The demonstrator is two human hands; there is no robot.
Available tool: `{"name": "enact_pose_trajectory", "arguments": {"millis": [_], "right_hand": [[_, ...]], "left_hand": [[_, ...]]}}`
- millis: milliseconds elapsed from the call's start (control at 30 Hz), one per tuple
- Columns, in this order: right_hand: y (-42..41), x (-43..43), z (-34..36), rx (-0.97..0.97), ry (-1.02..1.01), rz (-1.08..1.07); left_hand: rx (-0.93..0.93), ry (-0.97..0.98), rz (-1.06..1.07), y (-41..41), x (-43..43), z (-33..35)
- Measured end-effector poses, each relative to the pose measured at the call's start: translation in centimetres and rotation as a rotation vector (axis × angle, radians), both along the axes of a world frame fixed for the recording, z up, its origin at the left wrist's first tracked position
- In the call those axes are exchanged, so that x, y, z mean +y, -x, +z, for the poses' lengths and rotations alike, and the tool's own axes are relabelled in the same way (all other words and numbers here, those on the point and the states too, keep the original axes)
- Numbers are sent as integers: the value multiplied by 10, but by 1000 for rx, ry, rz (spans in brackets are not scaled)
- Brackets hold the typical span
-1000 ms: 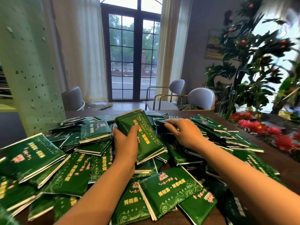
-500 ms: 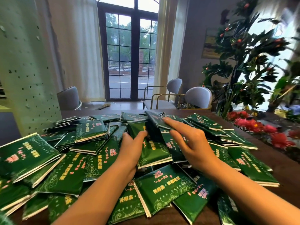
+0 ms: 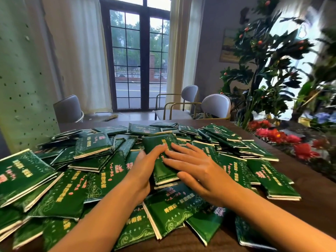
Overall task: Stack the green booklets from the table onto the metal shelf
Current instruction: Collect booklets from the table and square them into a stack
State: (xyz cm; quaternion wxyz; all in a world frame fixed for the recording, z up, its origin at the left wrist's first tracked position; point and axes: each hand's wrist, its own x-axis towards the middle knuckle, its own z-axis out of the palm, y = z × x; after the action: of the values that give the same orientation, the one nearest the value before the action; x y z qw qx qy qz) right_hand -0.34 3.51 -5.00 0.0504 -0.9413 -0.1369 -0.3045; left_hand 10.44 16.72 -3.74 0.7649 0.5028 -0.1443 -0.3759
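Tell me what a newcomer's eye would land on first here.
First, the heap of green booklets sprawling across the table. At its centre the left hand grips a small stack while the right hand lies flat on top. Behind stands a dark-framed glass door and, at right, a tall leafy plant with red fruit.

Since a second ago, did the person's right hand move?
Yes. Against the scattered pile of green booklets, the right hand came left and nearer, now lying flat on the green booklet stack that the left hand grips.
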Motion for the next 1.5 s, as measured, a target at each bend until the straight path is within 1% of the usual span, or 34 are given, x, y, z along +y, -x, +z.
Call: {"name": "enact_pose_trajectory", "arguments": {"millis": [100,200,267,333,533,600,767,833,867,1000,1100,1233,1367,1500], "right_hand": [[6,-3,3,0,-230,12],[8,-16,5,-51,-360,-153],[7,-30,7,6,-367,-331],[7,-43,5,130,-342,-458],[12,-58,-7,331,-330,-541],[12,-61,-13,364,-298,-546],[14,-57,-14,236,-181,-562],[16,-56,-13,173,-169,-570],[16,-56,-12,129,-197,-554],[14,-57,-8,-84,-435,-428],[11,-56,-5,-208,-484,-396],[10,-48,0,-387,-570,-303],[6,-30,12,-492,-630,-224],[4,-11,15,-483,-575,-141]], "left_hand": [[7,31,57,1,1,2],[27,25,92,0,2,2],[38,24,107,-4,2,1],[71,28,105,-6,3,1],[110,30,109,-8,4,1],[113,28,113,-8,3,1],[100,5,124,-9,3,-2],[103,1,119,-9,3,-1],[104,2,113,-8,3,-1],[94,-15,65,-6,3,-1],[78,-36,22,-3,3,0],[89,-99,-43,1,3,2],[77,-151,-72,1,3,2],[53,-174,-79,1,4,1]]}}
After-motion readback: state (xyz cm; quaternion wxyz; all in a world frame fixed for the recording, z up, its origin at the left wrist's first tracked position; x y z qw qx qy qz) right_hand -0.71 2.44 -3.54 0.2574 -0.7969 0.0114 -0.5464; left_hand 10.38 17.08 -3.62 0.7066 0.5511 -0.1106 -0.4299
